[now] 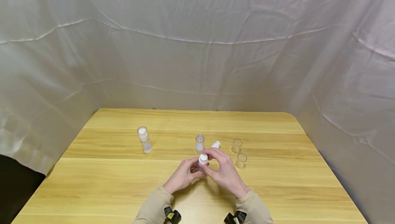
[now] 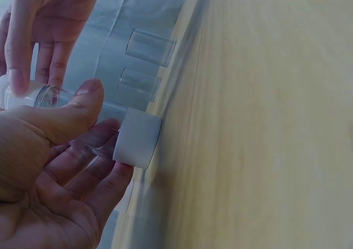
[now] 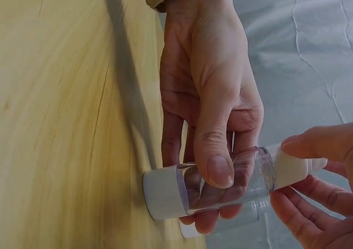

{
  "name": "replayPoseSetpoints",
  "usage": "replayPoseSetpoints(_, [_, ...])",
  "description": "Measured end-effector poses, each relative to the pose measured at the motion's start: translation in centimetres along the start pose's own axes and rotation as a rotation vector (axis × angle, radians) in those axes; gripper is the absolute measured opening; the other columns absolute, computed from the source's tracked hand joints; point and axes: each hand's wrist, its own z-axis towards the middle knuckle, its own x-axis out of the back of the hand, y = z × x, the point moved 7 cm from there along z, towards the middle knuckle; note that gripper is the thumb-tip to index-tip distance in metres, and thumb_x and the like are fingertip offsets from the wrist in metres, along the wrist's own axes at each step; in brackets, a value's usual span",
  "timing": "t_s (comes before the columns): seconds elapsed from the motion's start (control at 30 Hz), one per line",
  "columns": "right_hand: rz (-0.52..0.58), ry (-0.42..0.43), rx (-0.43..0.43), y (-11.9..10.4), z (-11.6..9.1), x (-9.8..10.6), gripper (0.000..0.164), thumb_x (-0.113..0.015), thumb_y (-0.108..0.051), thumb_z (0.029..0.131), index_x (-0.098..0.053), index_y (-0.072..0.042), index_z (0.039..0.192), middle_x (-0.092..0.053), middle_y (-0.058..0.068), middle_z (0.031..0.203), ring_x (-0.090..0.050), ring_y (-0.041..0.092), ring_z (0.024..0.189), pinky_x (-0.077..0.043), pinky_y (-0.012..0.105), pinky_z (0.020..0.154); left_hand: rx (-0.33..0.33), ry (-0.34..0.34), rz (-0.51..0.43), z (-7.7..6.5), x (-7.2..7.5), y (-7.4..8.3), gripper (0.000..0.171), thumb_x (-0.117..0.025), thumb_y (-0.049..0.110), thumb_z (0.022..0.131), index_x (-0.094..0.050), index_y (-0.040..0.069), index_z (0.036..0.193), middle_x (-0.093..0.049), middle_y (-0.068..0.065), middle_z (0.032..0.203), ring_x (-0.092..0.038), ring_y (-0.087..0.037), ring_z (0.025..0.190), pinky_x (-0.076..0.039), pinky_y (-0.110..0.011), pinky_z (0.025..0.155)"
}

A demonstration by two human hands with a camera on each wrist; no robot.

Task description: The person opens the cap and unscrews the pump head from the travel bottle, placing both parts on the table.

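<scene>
At lower centre of the head view: clear cylindrical bottle with white top and white base (image 1: 203, 159), roughly upright between both hands, over pale yellow wood-grain table (image 1: 102, 186).
Left hand (image 1: 184, 175): bent round the clear body from the left, grasping.
Right hand (image 1: 223, 169): pinching the white top from the right, between thumb and fingers.
Cuffs: beige cloth sleeves (image 1: 154, 203), with black wrist devices (image 1: 175, 216) below.
Beyond the hands: second clear cylindrical bottle with white bottom (image 1: 200, 144), standing; near its right side, small white rounded fitting (image 1: 216, 144), partly hidden by the right hand.
Right of the hands: farther clear tube-shaped cover (image 1: 236, 146) and nearer clear tube-shaped cover (image 1: 241, 161), close together, apart from the bottles.
Left part of table: tall clear cylindrical container with white inner fitting (image 1: 144, 139), standing well apart from the rest.
Surround: pale grey glossy curtain (image 1: 197, 66), along back and sides.

Left wrist view, left hand: thumb across the clear body, fingers on the far side.
Left wrist view, white base: projecting past the fingertips toward the table; contact with the wood, cannot tell.
Left wrist view, right hand: at upper left, fingers on the white top.

Right wrist view, left hand: thumb pressed along the clear body, fingers behind, visible through the wall.
Right wrist view, right hand: at right edge, gripping the white top.
</scene>
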Motion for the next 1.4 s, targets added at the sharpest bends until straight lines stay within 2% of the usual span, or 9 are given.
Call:
replayPoseSetpoints(0.1, [0.004, -0.007, -0.03, 0.05, -0.04, -0.25, 0.049, -0.084, -0.006, 0.077, -0.064, -0.004, 0.122, -0.07, 0.009, 0.113, -0.067, 0.017, 0.099, -0.06, 0.033, 0.091, 0.003, 0.005, 0.025, -0.05, 0.09, 0.14, 0.04, -0.07, 0.01, 0.091, -0.061, 0.0, 0.129, -0.068, -0.021, 0.13, -0.065, -0.036, 0.121, -0.054, -0.041, 0.108])
replayPoseSetpoints(0.2, [0.001, 0.018, -0.053, 0.14, -0.12, -0.39, 0.05, -0.085, -0.007, 0.077, -0.063, -0.005, 0.122, -0.068, 0.01, 0.114, -0.066, 0.017, 0.099, -0.06, 0.032, 0.09, 0.003, 0.009, 0.032, -0.09, 0.15, 0.24, 0.041, -0.07, 0.011, 0.091, -0.061, 0.001, 0.13, -0.067, -0.021, 0.131, -0.065, -0.036, 0.122, -0.052, -0.044, 0.108])
replayPoseSetpoints(0.4, [-0.012, 0.078, -0.05, 0.16, -0.28, -0.43, 0.041, -0.084, -0.006, 0.077, -0.064, -0.005, 0.113, -0.068, 0.005, 0.103, -0.065, 0.012, 0.087, -0.061, 0.025, 0.079, -0.004, 0.013, 0.009, -0.09, 0.1, 0.23, 0.042, -0.071, 0.01, 0.091, -0.061, -0.001, 0.131, -0.068, -0.022, 0.128, -0.066, -0.036, 0.12, -0.055, -0.038, 0.107])
replayPoseSetpoints(0.6, [-0.01, 0.064, -0.014, -0.2, -0.16, -0.27, 0.037, -0.082, -0.003, 0.079, -0.066, -0.003, 0.113, -0.071, 0.006, 0.108, -0.067, 0.016, 0.093, -0.061, 0.029, 0.084, -0.014, 0.009, 0.015, -0.09, 0.14, 0.16, 0.041, -0.07, 0.007, 0.092, -0.06, -0.004, 0.13, -0.069, -0.023, 0.126, -0.066, -0.038, 0.118, -0.056, -0.037, 0.105])
replayPoseSetpoints(0.8, [0.009, 0.043, -0.03, -0.2, -0.15, -0.2, 0.042, -0.081, -0.004, 0.079, -0.065, -0.005, 0.118, -0.069, 0.006, 0.113, -0.066, 0.018, 0.097, -0.061, 0.036, 0.087, -0.022, 0.011, 0.034, -0.02, 0.15, 0.19, 0.038, -0.071, 0.008, 0.091, -0.062, -0.003, 0.127, -0.07, -0.023, 0.124, -0.066, -0.039, 0.118, -0.056, -0.039, 0.106])
replayPoseSetpoints(1.1, [0.006, 0.065, -0.057, -0.01, -0.21, -0.34, 0.039, -0.083, -0.006, 0.079, -0.066, -0.005, 0.114, -0.069, 0.007, 0.108, -0.067, 0.015, 0.093, -0.061, 0.028, 0.084, -0.006, 0.002, 0.028, -0.11, 0.04, 0.21, 0.04, -0.069, 0.011, 0.093, -0.06, -0.002, 0.129, -0.068, -0.022, 0.128, -0.067, -0.037, 0.118, -0.056, -0.037, 0.105])
replayPoseSetpoints(1.3, [-0.01, 0.051, -0.04, -0.11, -0.17, -0.41, 0.036, -0.08, -0.003, 0.08, -0.067, -0.006, 0.114, -0.07, 0.006, 0.111, -0.067, 0.017, 0.097, -0.061, 0.033, 0.088, -0.002, 0.007, 0.009, -0.08, 0.07, 0.17, 0.041, -0.07, 0.008, 0.092, -0.06, -0.003, 0.13, -0.068, -0.023, 0.128, -0.066, -0.038, 0.12, -0.055, -0.039, 0.106])
replayPoseSetpoints(1.4, [0.007, 0.05, -0.04, -0.16, -0.15, -0.32, 0.037, -0.079, -0.002, 0.08, -0.066, -0.006, 0.115, -0.069, 0.005, 0.111, -0.066, 0.017, 0.097, -0.061, 0.036, 0.088, -0.008, 0.007, 0.018, -0.04, 0.07, 0.15, 0.039, -0.07, 0.01, 0.092, -0.061, -0.003, 0.128, -0.07, -0.021, 0.126, -0.066, -0.037, 0.118, -0.056, -0.037, 0.106])
